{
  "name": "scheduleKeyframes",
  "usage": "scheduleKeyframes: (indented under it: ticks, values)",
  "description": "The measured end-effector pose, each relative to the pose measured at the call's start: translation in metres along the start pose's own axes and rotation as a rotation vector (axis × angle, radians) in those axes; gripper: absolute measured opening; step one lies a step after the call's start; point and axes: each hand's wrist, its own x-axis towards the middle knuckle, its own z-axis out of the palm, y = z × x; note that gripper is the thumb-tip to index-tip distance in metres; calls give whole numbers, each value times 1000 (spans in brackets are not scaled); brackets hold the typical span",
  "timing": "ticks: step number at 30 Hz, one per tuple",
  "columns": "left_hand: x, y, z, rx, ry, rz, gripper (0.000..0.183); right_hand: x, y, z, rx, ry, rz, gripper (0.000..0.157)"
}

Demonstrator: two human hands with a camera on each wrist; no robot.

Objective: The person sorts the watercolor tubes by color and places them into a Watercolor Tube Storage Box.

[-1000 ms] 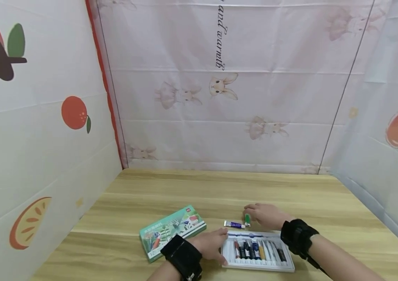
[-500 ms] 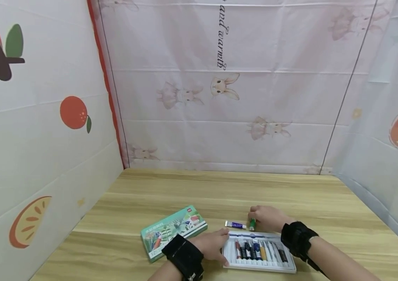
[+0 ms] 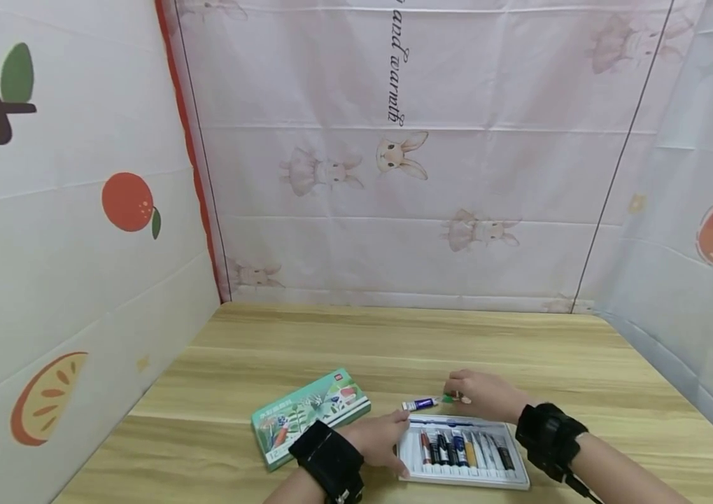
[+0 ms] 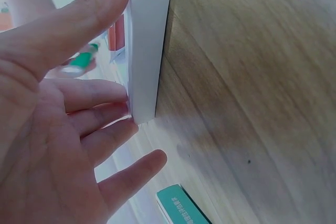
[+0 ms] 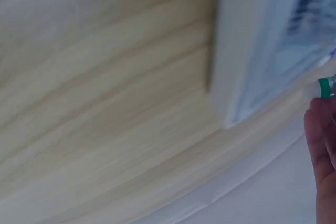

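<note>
In the head view, the right hand point(image 3: 488, 393) pinched a green tube point(image 3: 447, 398), near twelve o'clock of a white tray point(image 3: 450, 478) that held a row of tubes point(image 3: 459, 449). A purple tube point(image 3: 420, 404) lay between ten and eleven o'clock of it. The left hand point(image 3: 376, 439), thumb and fingers spread wide, touched the tray's nine o'clock side, beside a green box point(image 3: 311, 418) (a "12" printed on it). In the left wrist view, the green tube showed toward ten o'clock; in the right wrist view, at three o'clock, by the fingertips.

Green tube point(image 4: 84, 60) near white tray point(image 3: 463, 482)
</note>
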Motion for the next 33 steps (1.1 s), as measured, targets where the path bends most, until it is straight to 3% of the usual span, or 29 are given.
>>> scheduleKeyframes:
  ticks: [5, 9, 13, 18, 21, 25, 33]
  values:
    - [3, -1, 0, -20, 3, -19, 79, 2, -31, -10, 257, -77, 15, 24]
    - [5, -2, 2, -49, 22, -31, 80, 7, -54, -8, 409, -107, -38, 25]
    - [6, -2, 3, -120, 35, -34, 79, 12, -65, -4, 490, -153, -75, 25]
    - [4, 0, 2, -137, 33, -41, 78, 13, -64, 3, 545, -233, -57, 45]
    - [3, 1, 1, -122, 29, -35, 80, 14, -62, 4, 494, -207, -77, 42]
    - [2, 1, 0, -111, 19, -26, 82, 15, -61, 4, 301, -101, -133, 23]
    - [2, -1, 1, -112, 14, 1, 82, 14, -57, 17, 28, 95, -288, 12]
